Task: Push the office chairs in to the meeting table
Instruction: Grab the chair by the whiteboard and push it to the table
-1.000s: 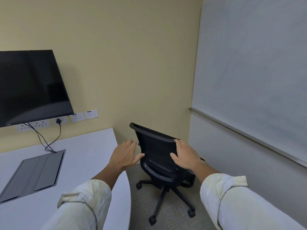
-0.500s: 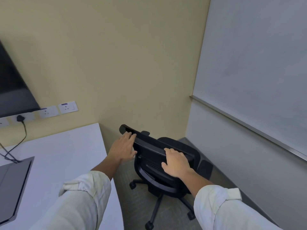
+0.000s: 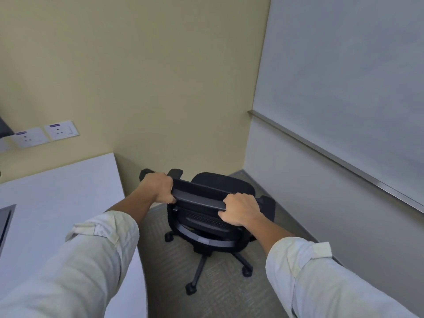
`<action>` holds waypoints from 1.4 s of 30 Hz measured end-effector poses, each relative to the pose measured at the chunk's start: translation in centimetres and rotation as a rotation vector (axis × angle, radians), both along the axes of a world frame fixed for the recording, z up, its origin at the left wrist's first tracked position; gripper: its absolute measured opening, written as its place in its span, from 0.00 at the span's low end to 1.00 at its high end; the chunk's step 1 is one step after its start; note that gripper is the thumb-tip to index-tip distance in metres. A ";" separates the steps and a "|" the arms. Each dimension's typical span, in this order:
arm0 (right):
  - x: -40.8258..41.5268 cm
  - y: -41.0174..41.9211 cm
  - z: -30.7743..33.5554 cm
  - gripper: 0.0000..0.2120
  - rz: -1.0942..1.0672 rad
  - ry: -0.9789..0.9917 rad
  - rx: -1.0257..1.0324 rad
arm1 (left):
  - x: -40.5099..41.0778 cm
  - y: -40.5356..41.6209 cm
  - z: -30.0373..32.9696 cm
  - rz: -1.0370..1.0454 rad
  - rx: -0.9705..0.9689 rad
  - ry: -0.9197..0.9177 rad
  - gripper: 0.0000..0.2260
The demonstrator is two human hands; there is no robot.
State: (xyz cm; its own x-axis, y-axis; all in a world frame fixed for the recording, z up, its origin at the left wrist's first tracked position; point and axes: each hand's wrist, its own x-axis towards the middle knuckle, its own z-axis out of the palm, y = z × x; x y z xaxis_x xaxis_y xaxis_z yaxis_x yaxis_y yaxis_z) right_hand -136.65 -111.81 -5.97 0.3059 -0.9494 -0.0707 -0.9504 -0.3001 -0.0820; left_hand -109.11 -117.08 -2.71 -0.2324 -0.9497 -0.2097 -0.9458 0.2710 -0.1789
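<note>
A black office chair (image 3: 213,230) on castors stands on the carpet in the room's corner, its back towards me and its seat facing the yellow wall. My left hand (image 3: 159,188) grips the left end of the backrest's top edge. My right hand (image 3: 241,212) grips the right end of the same edge. The white meeting table (image 3: 57,193) lies to the left, and the chair stands just off its right edge, apart from it.
A yellow wall with white power sockets (image 3: 46,133) is ahead. A whiteboard (image 3: 344,76) with a metal ledge covers the right wall, close to the chair. A grey cable hatch (image 3: 5,222) shows at the table's left edge. Grey carpet (image 3: 220,292) lies around the chair's base.
Both hands went from resting flat on the backrest to closing around its top edge. My view has turned right and moved closer, so the wall screen has almost left the frame.
</note>
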 end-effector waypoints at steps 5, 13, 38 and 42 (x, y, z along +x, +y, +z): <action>-6.8 1.9 -0.1 0.12 0.138 0.016 -0.033 | -3.5 4.3 -1.4 0.023 0.155 0.088 0.18; -15.4 4.6 0.1 0.16 0.405 -0.003 -0.048 | -9.4 14.3 -2.3 0.185 0.070 0.128 0.14; -21.9 -10.7 -0.3 0.12 0.708 -0.011 -0.050 | -19.3 10.0 -2.9 0.431 -0.077 0.168 0.15; -24.3 -13.4 -0.3 0.13 0.783 0.006 -0.044 | -23.4 10.4 -3.0 0.511 -0.111 0.183 0.15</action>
State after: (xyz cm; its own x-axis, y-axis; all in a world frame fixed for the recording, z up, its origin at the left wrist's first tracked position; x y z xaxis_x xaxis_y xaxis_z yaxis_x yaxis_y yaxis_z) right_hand -160.90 -125.24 -6.26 0.8874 -0.4592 -0.0415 -0.4609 -0.8861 -0.0497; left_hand -132.52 -106.63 -5.73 0.2404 -0.9654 -0.1012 -0.9704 -0.2416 -0.0003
